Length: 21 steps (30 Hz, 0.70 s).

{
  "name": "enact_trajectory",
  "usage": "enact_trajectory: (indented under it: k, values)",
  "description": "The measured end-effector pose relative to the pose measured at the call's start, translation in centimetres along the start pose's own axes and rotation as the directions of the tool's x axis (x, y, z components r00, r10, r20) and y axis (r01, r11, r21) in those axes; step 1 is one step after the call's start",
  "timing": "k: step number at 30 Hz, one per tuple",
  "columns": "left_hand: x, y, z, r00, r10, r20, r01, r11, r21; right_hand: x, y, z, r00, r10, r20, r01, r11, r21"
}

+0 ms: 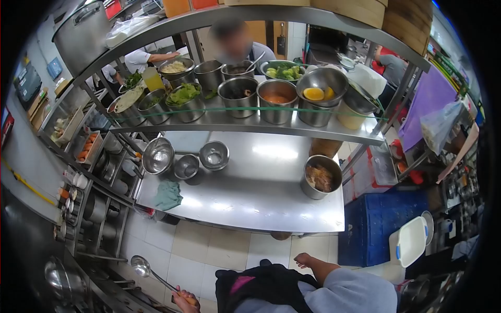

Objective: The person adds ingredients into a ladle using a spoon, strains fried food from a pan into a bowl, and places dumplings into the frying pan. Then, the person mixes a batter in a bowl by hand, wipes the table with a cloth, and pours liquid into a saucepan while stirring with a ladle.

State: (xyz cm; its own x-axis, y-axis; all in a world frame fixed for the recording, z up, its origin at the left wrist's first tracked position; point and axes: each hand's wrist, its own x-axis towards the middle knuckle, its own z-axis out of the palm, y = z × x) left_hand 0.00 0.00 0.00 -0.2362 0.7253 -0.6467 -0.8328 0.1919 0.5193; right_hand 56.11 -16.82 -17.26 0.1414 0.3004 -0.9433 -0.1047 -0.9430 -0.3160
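A metal ladle (141, 266) with a wooden-looking handle end is gripped in my left hand (185, 300), low at the left, its bowl hanging over the tiled floor. My right hand (303, 260) hovers over the floor in front of the steel table (245, 195), its fingers curled and nothing visible in them. A deep steel pot (312, 190) of brownish food, apparently meat, stands at the table's right end. Toward the left sit several steel bowls (214, 155) and a crumpled green cloth (168, 195).
Above the table, a steel shelf (229, 136) carries pots of leaves, sauce (274, 98), lemon halves and broccoli. A blue bin (368, 229) and white tub (412, 241) stand at the right. Racks (107, 188) line the left. Another person (263, 52) is behind the shelf.
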Motion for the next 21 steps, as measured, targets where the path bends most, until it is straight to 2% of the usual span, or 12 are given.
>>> enact_trajectory:
  k: [2,3,5,6,8,9,11,12,14,18,20,21]
  values:
    - [2.6,1.7,-1.3,0.995,0.046,0.09,-0.054,0.994,0.092,1.3,-1.8,1.2,1.0,0.003,0.006,-0.003,1.0,-0.012]
    - [1.4,-2.1,-3.1,0.999,-0.021,0.05,0.018,0.998,0.058,-1.3,0.4,-3.1,0.997,0.052,-0.06,-0.055,0.998,-0.042]
    - [2.9,1.1,-2.0,0.998,0.036,-0.048,-0.03,0.991,0.131,0.3,-2.6,-0.1,0.999,0.024,-0.034,-0.025,0.998,-0.059]
    - [2.8,2.5,-0.3,0.998,0.051,-0.038,-0.046,0.99,0.132,1.1,-4.4,1.4,1.0,0.009,-0.023,-0.011,0.998,-0.056]
    - [1.3,3.3,2.7,0.987,0.081,-0.138,-0.066,0.992,0.11,1.7,-6.4,2.3,0.999,0.032,-0.024,-0.035,0.991,-0.125]
    - [3.3,4.1,1.5,0.988,0.08,-0.133,-0.066,0.992,0.105,1.9,-7.7,3.0,0.999,0.026,-0.028,-0.03,0.992,-0.126]
    - [9.2,5.9,-3.1,0.997,-0.066,-0.048,0.075,0.972,0.223,2.0,-10.8,4.7,1.0,-0.017,-0.014,0.015,0.992,-0.122]
    - [9.5,6.4,-1.7,0.997,-0.066,-0.04,0.073,0.973,0.217,2.0,-12.5,5.8,1.0,-0.025,-0.018,0.022,0.992,-0.123]
    - [8.9,7.3,1.2,0.966,0.007,-0.26,0.064,0.962,0.265,1.4,-15.4,8.3,0.996,-0.073,-0.057,0.067,0.992,-0.108]
    - [12.3,11.3,2.5,0.994,-0.042,-0.103,0.055,0.99,0.13,0.6,-20.5,13.4,0.987,-0.147,-0.056,0.139,0.982,-0.131]
    - [9.5,13.9,8.3,0.985,0.006,-0.173,0.054,0.94,0.338,0.4,-22.4,16.2,0.985,-0.164,-0.047,0.159,0.983,-0.096]
    - [9.4,15.4,9.6,0.986,0.005,-0.167,0.054,0.938,0.343,0.5,-22.9,17.7,0.985,-0.166,-0.049,0.161,0.983,-0.089]
